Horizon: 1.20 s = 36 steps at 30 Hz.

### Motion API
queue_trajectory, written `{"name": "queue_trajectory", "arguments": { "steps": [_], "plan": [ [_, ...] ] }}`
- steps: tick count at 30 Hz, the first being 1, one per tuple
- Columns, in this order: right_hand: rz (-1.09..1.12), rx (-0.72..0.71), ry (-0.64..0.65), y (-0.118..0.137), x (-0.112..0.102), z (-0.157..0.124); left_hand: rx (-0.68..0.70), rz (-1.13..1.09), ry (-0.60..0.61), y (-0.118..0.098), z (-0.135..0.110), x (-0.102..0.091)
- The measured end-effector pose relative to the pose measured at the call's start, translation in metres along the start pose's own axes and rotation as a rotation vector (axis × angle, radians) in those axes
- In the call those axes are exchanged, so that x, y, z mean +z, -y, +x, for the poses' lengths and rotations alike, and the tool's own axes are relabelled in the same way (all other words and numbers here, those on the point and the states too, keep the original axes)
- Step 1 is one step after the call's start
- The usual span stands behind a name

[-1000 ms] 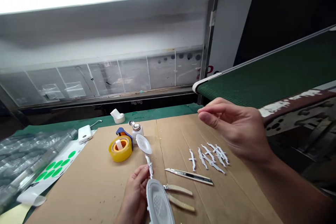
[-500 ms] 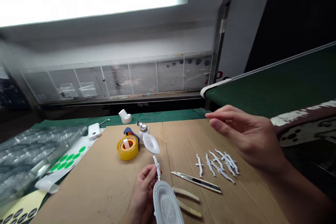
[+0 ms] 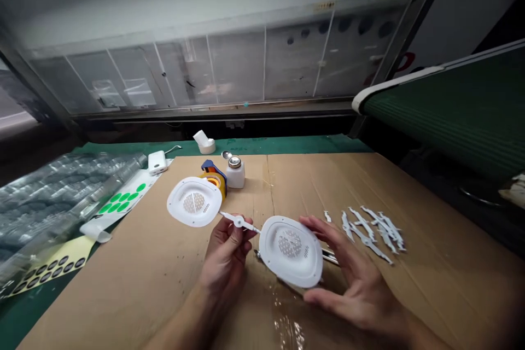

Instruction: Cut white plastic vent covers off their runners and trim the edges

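Note:
A white plastic molding consists of two rounded, perforated covers joined by a thin runner. My left hand [image 3: 227, 254] pinches the runner [image 3: 239, 221] between thumb and fingers. The left cover [image 3: 194, 202] sticks out over the tape dispenser. Around the right cover [image 3: 290, 251] is my right hand [image 3: 348, 270], its fingers at the upper right edge and its thumb at the lower edge. Behind that cover a utility knife [image 3: 330, 256] shows only in part, and the pliers are nearly all hidden. Several loose white runners [image 3: 373, 229] lie to the right on the cardboard [image 3: 143, 279].
The tape dispenser [image 3: 215, 172] stands beside a white pump bottle [image 3: 235, 174]. Farther back are a white tape roll [image 3: 206, 146] and a small white device [image 3: 157, 162]. Bubble wrap [image 3: 61, 191] and sticker sheets [image 3: 53, 265] lie left. A green conveyor belt [image 3: 451, 104] juts in from the right.
My right hand has come down and left from above the loose runners to the right cover. The molding has turned from pointing away to lying crosswise, its faces toward me. The view has tilted down.

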State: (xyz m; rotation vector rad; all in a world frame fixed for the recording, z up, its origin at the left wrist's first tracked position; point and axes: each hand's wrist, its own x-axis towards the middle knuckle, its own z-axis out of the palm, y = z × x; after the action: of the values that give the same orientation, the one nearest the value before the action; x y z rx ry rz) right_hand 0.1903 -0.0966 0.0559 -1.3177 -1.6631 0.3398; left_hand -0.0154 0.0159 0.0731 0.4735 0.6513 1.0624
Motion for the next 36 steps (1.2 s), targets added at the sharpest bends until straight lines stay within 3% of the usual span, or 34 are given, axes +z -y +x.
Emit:
{"name": "queue_trajectory", "arguments": {
  "steps": [4, 14, 20, 25, 36],
  "plan": [
    [0.106, -0.033, -0.055, 0.0, 0.005, -0.009, -0.051, -0.004, -0.02, 0.003, 0.0, -0.001],
    [0.125, -0.058, -0.124, 0.01, 0.001, -0.012, -0.14, 0.003, -0.022, 0.005, -0.002, -0.001],
    [0.095, -0.073, -0.093, 0.014, -0.004, -0.01, -0.137, 0.027, -0.001, 0.004, -0.002, -0.001],
    [-0.079, -0.143, 0.013, 0.014, -0.004, -0.005, -0.087, 0.097, -0.001, 0.006, -0.004, 0.001],
    [-0.323, -0.119, 0.165, 0.015, -0.001, -0.006, -0.055, 0.217, -0.016, 0.009, -0.008, 0.011]
  ]
}}
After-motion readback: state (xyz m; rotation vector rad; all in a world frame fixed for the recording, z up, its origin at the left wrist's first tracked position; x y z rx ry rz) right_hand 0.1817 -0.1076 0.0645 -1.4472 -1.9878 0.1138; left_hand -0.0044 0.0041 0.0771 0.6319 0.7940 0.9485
